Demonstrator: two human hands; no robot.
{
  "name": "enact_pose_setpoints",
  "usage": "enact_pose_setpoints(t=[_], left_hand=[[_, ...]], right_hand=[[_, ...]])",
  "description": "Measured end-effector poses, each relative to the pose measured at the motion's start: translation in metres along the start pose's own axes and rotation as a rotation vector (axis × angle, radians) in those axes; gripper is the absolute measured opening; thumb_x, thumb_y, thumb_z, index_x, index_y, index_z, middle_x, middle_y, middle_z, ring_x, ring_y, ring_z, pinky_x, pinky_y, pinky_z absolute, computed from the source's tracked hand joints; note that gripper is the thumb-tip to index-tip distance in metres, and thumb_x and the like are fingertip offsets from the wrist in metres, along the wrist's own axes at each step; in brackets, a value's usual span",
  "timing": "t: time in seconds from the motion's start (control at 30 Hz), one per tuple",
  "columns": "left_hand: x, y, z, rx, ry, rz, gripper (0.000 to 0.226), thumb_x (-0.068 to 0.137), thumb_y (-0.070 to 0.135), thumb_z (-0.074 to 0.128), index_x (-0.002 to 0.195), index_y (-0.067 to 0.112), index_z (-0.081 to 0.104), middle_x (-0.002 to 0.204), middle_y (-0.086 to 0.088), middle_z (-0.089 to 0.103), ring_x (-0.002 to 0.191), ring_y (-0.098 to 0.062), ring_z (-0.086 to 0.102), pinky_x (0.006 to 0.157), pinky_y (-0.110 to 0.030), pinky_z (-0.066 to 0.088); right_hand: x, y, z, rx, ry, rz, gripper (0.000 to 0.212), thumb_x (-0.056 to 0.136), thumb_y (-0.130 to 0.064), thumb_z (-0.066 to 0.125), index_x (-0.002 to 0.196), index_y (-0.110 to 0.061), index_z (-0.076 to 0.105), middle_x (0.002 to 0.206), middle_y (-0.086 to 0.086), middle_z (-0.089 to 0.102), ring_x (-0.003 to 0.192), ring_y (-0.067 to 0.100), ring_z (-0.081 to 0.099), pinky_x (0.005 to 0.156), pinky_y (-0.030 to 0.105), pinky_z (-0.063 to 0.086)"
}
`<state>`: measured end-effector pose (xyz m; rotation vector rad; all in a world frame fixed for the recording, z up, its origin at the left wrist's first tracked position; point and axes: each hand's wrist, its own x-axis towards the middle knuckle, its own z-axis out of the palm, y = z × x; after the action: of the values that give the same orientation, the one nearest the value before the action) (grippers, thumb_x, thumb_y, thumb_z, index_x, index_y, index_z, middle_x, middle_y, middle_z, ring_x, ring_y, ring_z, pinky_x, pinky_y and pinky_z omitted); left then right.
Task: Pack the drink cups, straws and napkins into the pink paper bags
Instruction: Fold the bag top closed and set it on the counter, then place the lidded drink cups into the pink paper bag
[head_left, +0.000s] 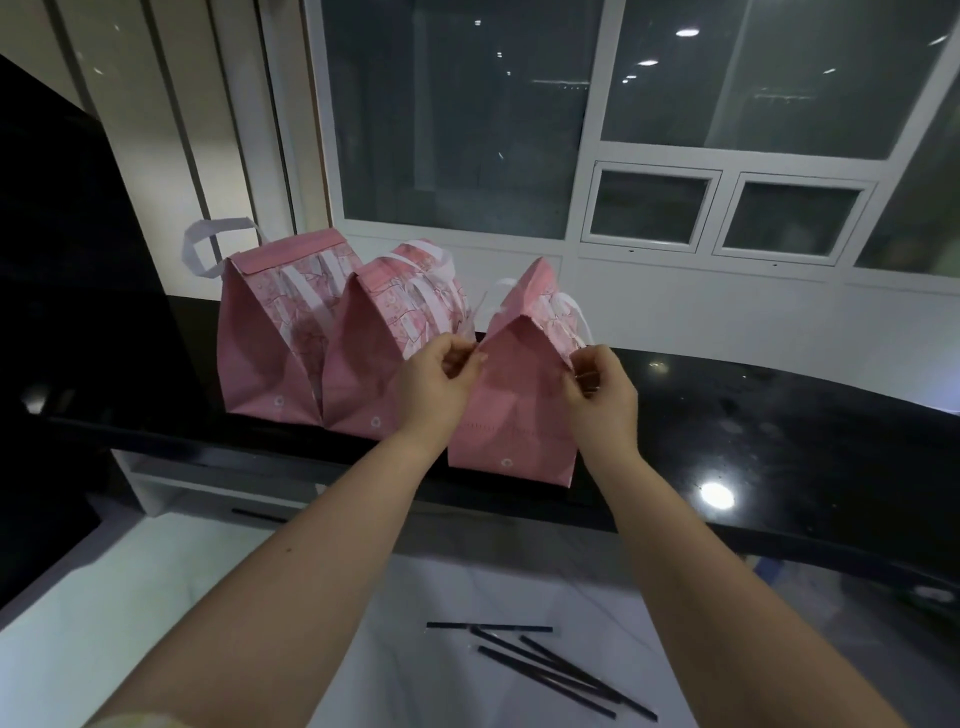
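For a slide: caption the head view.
Left hand and right hand pinch the nearest pink bag at its top, on the black counter; two more bags beside, black straws below.

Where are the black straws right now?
Head view, low and right of centre: the black straws lie loose on the white counter, in front of the black ledge where the pink paper bags stand.

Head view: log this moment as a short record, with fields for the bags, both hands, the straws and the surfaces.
left bag: pink, top folded over, untouched
middle bag: pink, untouched
near bag: pink, at the front edge of the black counter
left hand: pinches the near bag's left upper edge
right hand: pinches its right upper edge
straws: four, black, loose on the white surface below
contents: not visible
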<state>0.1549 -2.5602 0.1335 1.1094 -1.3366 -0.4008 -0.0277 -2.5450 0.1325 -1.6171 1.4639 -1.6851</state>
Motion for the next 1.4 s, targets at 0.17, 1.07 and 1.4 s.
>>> enact_pose_setpoints(t=[0.17,1.07,1.4], left_hand=[[-0.046,-0.035,-0.007,0.000,-0.053,-0.103,0.030,0.076,0.007,0.078,0.089,0.031,0.064,0.075,0.021,0.067,0.072,0.010,0.061,0.066,-0.010,0.047],[-0.046,0.011,-0.025,0.683,-0.541,0.363,0.036,0.087,0.036,0.061,0.122,0.026,0.058,0.120,0.000,0.057,0.114,-0.025,0.050,0.088,-0.039,0.039],[-0.162,0.085,0.013,0.521,-0.891,0.843,0.048,0.088,0.039,0.055,0.134,0.029,0.045,0.126,-0.001,0.049,0.117,-0.025,0.042,0.095,-0.041,0.036]], right_hand=[[-0.037,0.038,0.002,0.008,-0.093,0.128,0.031,0.081,-0.023,0.075,0.099,-0.043,0.058,0.097,-0.013,0.063,0.085,0.003,0.061,0.069,0.022,0.051],[-0.074,-0.014,-0.067,-0.496,-0.134,-0.047,0.031,0.081,-0.018,0.072,0.104,-0.035,0.062,0.098,-0.016,0.060,0.090,0.003,0.060,0.080,0.024,0.051],[-0.252,-0.090,-0.164,-1.369,-0.235,0.084,0.041,0.086,-0.021,0.062,0.127,-0.019,0.057,0.127,0.006,0.057,0.117,0.030,0.048,0.095,0.040,0.041]])
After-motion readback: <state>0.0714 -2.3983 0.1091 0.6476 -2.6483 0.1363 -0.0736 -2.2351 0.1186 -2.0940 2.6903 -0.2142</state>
